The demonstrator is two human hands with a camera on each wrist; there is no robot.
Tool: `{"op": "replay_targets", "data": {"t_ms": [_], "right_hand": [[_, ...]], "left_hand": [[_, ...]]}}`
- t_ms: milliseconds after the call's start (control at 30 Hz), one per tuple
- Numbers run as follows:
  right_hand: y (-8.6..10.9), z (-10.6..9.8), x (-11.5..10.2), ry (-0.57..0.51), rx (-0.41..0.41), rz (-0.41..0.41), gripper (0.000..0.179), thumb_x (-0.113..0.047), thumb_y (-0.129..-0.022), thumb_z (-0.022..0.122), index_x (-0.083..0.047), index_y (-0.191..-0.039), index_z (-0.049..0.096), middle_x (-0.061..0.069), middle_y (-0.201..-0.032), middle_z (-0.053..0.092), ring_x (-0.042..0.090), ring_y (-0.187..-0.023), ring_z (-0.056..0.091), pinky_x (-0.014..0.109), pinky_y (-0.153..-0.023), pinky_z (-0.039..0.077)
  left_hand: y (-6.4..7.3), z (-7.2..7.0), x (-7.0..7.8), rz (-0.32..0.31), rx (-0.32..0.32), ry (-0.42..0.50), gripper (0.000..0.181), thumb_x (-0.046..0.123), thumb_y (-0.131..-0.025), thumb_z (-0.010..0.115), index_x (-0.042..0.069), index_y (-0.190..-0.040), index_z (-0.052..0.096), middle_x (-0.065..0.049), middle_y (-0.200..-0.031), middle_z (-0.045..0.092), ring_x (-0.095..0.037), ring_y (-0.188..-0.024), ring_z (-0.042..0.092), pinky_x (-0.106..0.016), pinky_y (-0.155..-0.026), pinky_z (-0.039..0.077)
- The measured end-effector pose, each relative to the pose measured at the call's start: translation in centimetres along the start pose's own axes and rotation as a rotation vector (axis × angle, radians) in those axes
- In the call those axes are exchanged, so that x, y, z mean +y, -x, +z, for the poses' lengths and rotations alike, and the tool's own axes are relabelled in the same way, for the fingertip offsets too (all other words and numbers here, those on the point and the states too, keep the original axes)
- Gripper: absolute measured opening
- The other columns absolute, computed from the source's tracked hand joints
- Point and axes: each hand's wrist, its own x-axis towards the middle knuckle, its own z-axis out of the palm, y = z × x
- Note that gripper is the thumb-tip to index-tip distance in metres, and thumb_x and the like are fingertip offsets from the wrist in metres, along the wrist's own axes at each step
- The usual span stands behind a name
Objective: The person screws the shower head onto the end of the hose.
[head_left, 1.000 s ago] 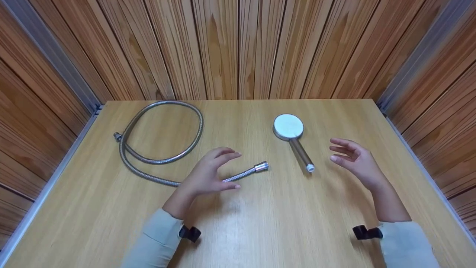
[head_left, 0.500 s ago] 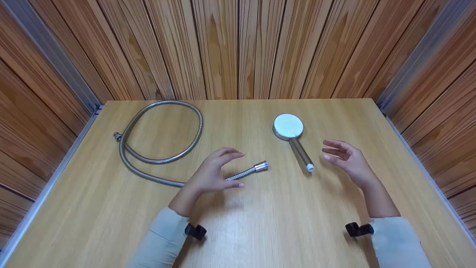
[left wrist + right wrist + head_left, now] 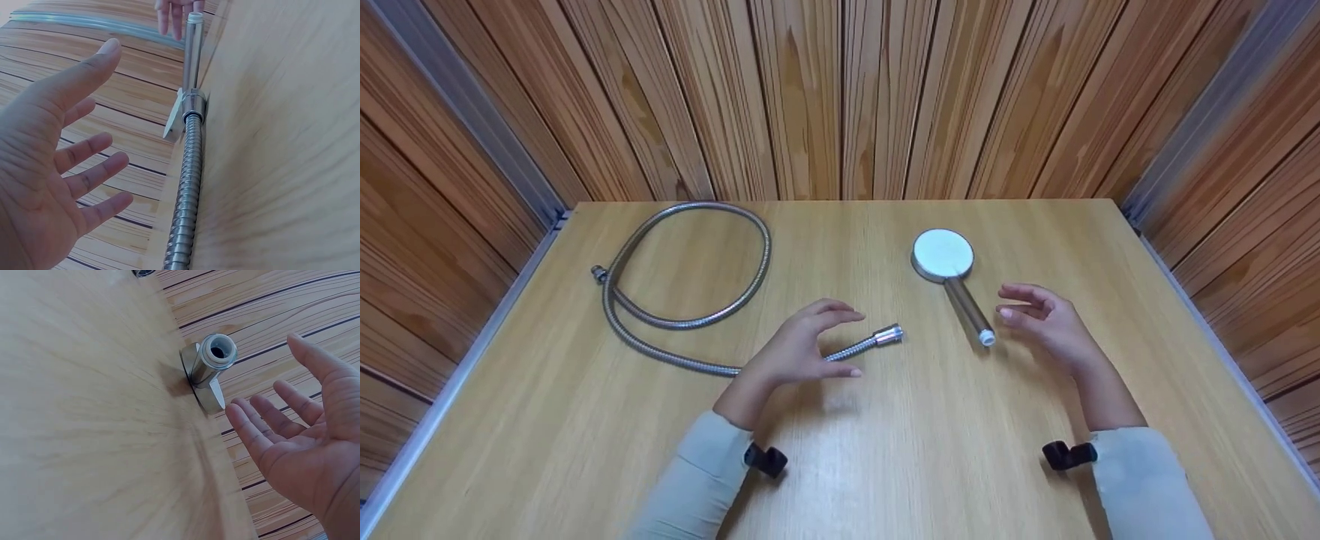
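Note:
A metal shower hose lies looped on the left of the table, its chrome end fitting pointing right. Over the hose near that end hovers my left hand, thumb and fingers spread, holding nothing; it hides a short stretch of hose. To the right lies a shower head, white face up, its brown-grey handle slanting toward me with a white threaded tip. My right hand is just right of the handle, fingers loosely bent with nothing in them. In the right wrist view the handle's threaded opening faces the camera.
The wooden table is bordered by wood-plank walls at the back and both sides, with metal strips along the side edges. The hose's other end fitting lies at the far left. A black wrist camera sits at each sleeve.
My right hand has moved left, closer to the shower head's handle. My left hand has shifted slightly right along the hose. The hose and shower head have stayed in place.

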Motion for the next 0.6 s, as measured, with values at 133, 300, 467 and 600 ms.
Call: {"op": "replay_targets", "data": {"t_ms": [133, 300, 467, 600], "right_hand": [[-0.6, 0.4, 0.1, -0.049, -0.008, 0.054, 0.067, -0.028, -0.091, 0.071, 0.003, -0.142, 0.04, 0.024, -0.142, 0.04, 0.031, -0.121, 0.055, 0.039, -0.097, 0.047], [-1.3, 0.9, 0.4, -0.121, -0.019, 0.085, 0.066, -0.023, -0.091, 0.071, 0.006, -0.141, 0.039, 0.027, -0.143, 0.037, 0.027, -0.117, 0.058, 0.036, -0.095, 0.049], [-1.8, 1.4, 0.6, -0.182, -0.021, 0.125, 0.066, -0.021, -0.091, 0.071, 0.006, -0.141, 0.039, 0.026, -0.143, 0.038, 0.017, -0.107, 0.061, 0.028, -0.087, 0.053], [-2.0, 1.8, 0.8, -0.186, -0.028, 0.172, 0.068, -0.023, -0.091, 0.071, 0.005, -0.143, 0.037, 0.022, -0.142, 0.041, 0.015, -0.105, 0.061, 0.025, -0.085, 0.053]], "left_hand": [[-0.4, 0.4, -0.1, -0.015, -0.01, 0.017, 0.067, 0.031, -0.074, 0.087, 0.015, -0.133, 0.06, 0.001, -0.135, 0.052, -0.017, -0.127, 0.047, -0.038, -0.105, 0.04], [-0.9, 0.8, -0.2, -0.016, -0.025, 0.014, 0.065, 0.031, -0.075, 0.086, 0.014, -0.132, 0.061, -0.002, -0.135, 0.053, -0.018, -0.128, 0.047, -0.038, -0.106, 0.039], [-1.3, 1.2, -0.2, -0.008, -0.022, 0.036, 0.065, 0.033, -0.075, 0.086, 0.013, -0.132, 0.061, 0.001, -0.135, 0.053, -0.016, -0.128, 0.046, -0.037, -0.106, 0.039], [-1.3, 1.4, -0.1, -0.015, -0.03, 0.06, 0.065, 0.033, -0.075, 0.086, 0.012, -0.132, 0.061, 0.001, -0.135, 0.053, -0.016, -0.127, 0.046, -0.037, -0.105, 0.039]]}}
